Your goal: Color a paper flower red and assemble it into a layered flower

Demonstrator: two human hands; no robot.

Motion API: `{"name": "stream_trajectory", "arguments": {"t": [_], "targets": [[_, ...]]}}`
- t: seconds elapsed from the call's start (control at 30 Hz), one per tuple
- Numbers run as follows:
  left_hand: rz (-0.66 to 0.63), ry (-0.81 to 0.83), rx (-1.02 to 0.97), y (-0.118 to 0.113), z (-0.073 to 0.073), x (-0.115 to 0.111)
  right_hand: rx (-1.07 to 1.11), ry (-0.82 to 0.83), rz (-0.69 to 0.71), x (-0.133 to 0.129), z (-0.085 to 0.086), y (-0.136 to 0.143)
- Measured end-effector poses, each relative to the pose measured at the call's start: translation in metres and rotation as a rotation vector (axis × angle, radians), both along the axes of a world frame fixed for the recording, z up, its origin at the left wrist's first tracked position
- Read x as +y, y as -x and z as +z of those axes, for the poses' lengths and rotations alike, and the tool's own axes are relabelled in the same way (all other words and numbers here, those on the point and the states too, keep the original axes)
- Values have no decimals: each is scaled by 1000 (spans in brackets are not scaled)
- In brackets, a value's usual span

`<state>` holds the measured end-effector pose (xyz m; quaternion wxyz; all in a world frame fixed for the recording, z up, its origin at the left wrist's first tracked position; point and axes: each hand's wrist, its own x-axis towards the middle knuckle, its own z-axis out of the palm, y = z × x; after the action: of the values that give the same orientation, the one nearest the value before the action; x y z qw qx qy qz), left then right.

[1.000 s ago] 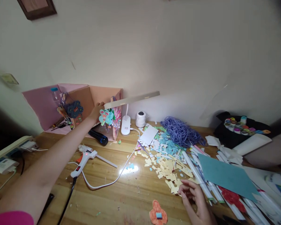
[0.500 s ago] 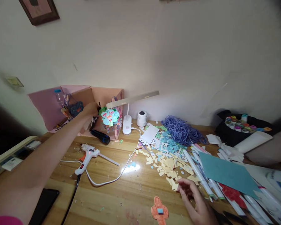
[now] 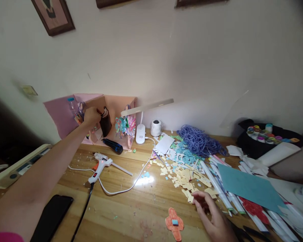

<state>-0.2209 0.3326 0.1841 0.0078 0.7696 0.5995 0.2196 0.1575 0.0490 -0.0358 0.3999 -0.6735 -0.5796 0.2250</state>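
My left hand [image 3: 92, 116] reaches across to the far left, into an open pink cardboard box [image 3: 120, 102]. Its curled fingers grip the upper edge of a dark brown, pouch-like object [image 3: 106, 125]. Colourful paper decorations [image 3: 126, 126] hang on the box's right side. My right hand [image 3: 210, 215] rests at the front of the table, palm inward, thumb and forefinger apart with nothing held. Its fingertips lie beside yellow paper scraps [image 3: 189, 178]. Left of it is an orange paper cutout [image 3: 174, 230] with a small blue piece at its middle.
A white glue gun [image 3: 98, 169] lies with its cord trailing forward, near a blue-black utility knife [image 3: 112, 146] and a phone [image 3: 52, 218]. Behind stand a desk lamp [image 3: 140, 134] and a white spool [image 3: 156, 128]. Purple yarn [image 3: 199, 139], markers [image 3: 217, 185] and teal paper [image 3: 249, 185] fill the right.
My left hand has shifted within the box, and the dark brown object now shows upright beside it. The hanging paper decorations have turned. My right hand stays put; the view has tilted slightly upward.
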Motion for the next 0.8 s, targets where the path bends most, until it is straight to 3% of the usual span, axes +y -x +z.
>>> {"name": "stream_trajectory", "arguments": {"t": [0.3, 0.57, 0.7, 0.8], "targets": [[95, -107, 81, -16, 42, -52, 66, -2, -8, 2, 6, 0], [122, -64, 125, -9, 92, -131, 73, -147, -40, -9, 18, 9], [31, 76, 34, -13, 85, -196, -16, -344, 96, -28, 46, 22], [-63, 197, -39, -37, 64, -252, -27, -471, 298, -50, 91, 41]]}}
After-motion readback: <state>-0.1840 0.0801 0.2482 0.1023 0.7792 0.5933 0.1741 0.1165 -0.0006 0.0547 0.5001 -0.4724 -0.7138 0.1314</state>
